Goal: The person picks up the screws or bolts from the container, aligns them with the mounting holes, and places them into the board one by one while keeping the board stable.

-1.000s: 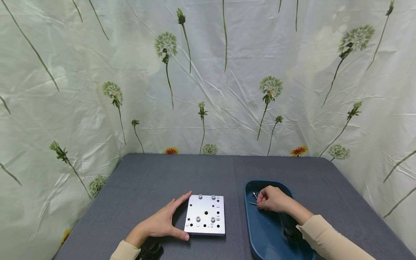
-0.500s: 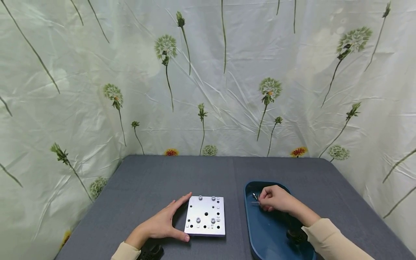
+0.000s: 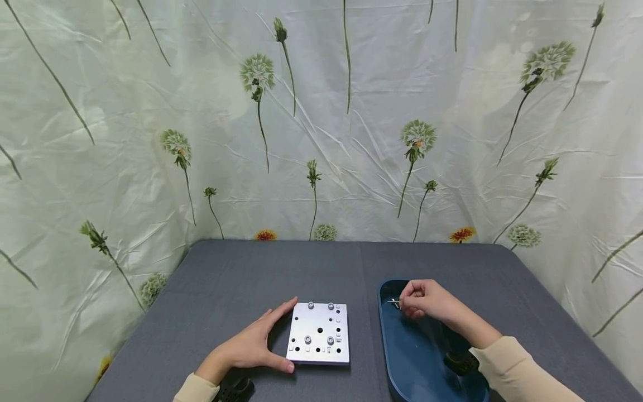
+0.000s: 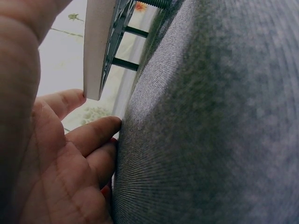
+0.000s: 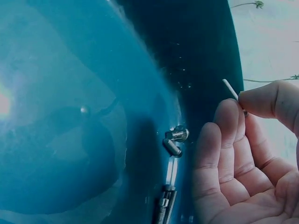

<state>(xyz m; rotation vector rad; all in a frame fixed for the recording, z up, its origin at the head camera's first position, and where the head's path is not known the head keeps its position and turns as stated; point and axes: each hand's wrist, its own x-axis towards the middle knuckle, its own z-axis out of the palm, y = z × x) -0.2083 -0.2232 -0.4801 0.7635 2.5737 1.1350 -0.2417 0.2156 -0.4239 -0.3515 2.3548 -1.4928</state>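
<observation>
A square silver metal plate [image 3: 313,321] with several holes and screw heads sits left of the tray. My left hand [image 3: 256,343] spans its left side, index fingertip at the far corner and thumb at the near edge. In the left wrist view, threaded screw shanks [image 4: 126,64] stick out from the plate's underside above the cloth. Over the far end of the blue tray [image 3: 384,346], my right hand [image 3: 427,304] pinches a thin metal pin [image 5: 230,88] between thumb and index finger. Below it, several small metal screws and fittings [image 5: 175,137] lie in the tray.
A dark grey cloth [image 3: 276,268] covers the table. Behind it hangs a pale curtain [image 3: 351,139] printed with dandelions. The tray's raised wall surrounds the small parts.
My right hand has moved up and slightly right in the head view, carrying the pin up with it. The left hand and the plate stay in place.
</observation>
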